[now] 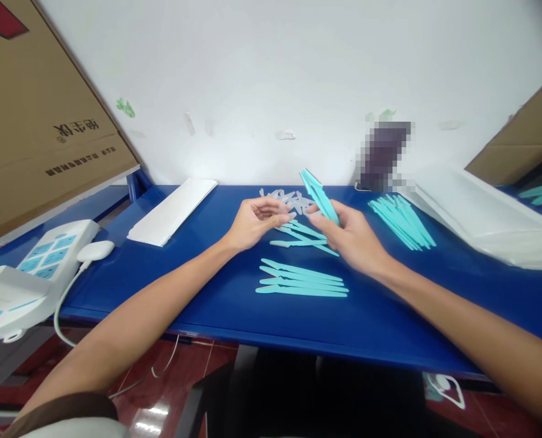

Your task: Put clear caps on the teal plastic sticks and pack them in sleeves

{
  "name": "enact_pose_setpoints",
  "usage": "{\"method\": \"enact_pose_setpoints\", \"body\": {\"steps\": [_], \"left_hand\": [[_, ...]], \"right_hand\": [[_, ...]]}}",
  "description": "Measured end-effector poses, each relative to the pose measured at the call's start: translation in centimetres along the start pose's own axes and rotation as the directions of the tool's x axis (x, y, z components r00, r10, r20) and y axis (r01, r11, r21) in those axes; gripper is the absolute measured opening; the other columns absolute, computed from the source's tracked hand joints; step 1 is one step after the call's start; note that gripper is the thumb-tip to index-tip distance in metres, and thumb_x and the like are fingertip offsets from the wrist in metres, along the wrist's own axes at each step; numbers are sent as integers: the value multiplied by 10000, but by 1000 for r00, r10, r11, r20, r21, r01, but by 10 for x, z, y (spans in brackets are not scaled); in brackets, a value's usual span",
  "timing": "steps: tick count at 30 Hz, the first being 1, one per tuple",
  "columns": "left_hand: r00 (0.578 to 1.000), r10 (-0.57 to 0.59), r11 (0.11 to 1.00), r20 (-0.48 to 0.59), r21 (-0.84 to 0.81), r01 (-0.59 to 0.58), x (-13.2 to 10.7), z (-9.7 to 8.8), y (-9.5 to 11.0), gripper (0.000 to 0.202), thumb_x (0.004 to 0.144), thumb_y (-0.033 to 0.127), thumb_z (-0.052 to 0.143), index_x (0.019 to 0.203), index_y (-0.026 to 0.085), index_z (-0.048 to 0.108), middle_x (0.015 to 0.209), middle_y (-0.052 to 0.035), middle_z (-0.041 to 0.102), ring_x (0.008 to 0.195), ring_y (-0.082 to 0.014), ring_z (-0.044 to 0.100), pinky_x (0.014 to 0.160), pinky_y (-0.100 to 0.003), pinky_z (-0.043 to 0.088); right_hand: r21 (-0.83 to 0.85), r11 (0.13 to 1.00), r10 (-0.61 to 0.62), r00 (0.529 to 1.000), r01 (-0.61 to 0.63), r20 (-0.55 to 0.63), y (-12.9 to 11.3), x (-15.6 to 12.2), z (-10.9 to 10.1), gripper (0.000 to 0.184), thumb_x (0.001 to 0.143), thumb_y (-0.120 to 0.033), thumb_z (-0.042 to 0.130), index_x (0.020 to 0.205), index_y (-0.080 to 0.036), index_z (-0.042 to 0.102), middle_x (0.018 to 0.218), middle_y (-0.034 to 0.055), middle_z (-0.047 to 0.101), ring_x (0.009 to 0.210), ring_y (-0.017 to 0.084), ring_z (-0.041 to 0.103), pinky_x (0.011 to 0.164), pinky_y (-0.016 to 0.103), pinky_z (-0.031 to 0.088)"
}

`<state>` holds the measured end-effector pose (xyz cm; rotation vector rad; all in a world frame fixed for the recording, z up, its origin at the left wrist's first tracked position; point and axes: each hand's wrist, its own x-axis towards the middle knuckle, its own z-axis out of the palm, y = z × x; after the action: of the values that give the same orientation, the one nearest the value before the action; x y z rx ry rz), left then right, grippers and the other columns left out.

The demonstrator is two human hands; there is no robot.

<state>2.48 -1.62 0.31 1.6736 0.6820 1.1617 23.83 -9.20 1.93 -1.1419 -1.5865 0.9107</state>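
My right hand (350, 234) is closed around a small bundle of turquoise eyebrow razors (319, 194), which point up and to the left. Across from it, my left hand (257, 222) has curved fingers with the thumb slightly apart from them; I see nothing clearly held there. Behind the hands lies a heap of clear plastic caps (293, 199). Below them, a few loose razors (298, 243) lie crossed, partly hidden by my right hand. Nearer to me, several razors (302, 283) are lined up side by side on the blue table (234, 310).
A pile of razors (402, 222) lies at the right, beside a white plastic tray (471, 213). At the back stands a blurred-out dark object (384, 155). A flat white box (173, 212) and a power strip (47, 261) with a cable are on the left. Cardboard (47, 121) leans there.
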Motion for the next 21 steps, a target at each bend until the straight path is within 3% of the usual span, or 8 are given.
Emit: {"method": "enact_pose_setpoints", "body": {"steps": [8, 12, 16, 21], "left_hand": [[987, 157, 983, -29, 101, -154, -8, 13, 9, 396, 670, 520, 889, 762, 171, 728, 781, -58, 750, 711, -180, 701, 692, -327, 586], [986, 143, 989, -84, 57, -138, -8, 17, 14, 373, 730, 506, 856, 811, 169, 718, 846, -69, 774, 785, -203, 740, 742, -346, 603], [978, 126, 992, -168, -11, -130, -5, 21, 16, 361, 760, 476, 841, 847, 155, 700, 862, -74, 781, 715, -182, 743, 674, -313, 600], [962, 186, 981, -198, -24, -194, -1, 14, 14, 346, 751, 442, 856, 822, 141, 701, 812, -62, 774, 645, -140, 722, 623, -249, 577]], "right_hand": [[-38, 999, -39, 999, 37, -38, -7, -3, 16, 353, 816, -531, 733, 898, -189, 702, 550, -70, 344, 526, 98, 284, 512, 271, 255], [-14, 999, -46, 991, 44, -123, 0, -1, 13, 332, 851, -513, 705, 801, -188, 661, 548, -57, 384, 510, 96, 314, 510, 277, 265], [74, 997, -12, 987, 24, -157, 3, 2, 11, 335, 856, -524, 689, 846, -191, 652, 543, -64, 379, 480, 91, 311, 488, 271, 269], [-160, 987, -12, 997, -1, -81, 2, 4, 3, 253, 850, -434, 671, 874, -183, 674, 552, -64, 394, 502, 96, 326, 522, 269, 300]]}}
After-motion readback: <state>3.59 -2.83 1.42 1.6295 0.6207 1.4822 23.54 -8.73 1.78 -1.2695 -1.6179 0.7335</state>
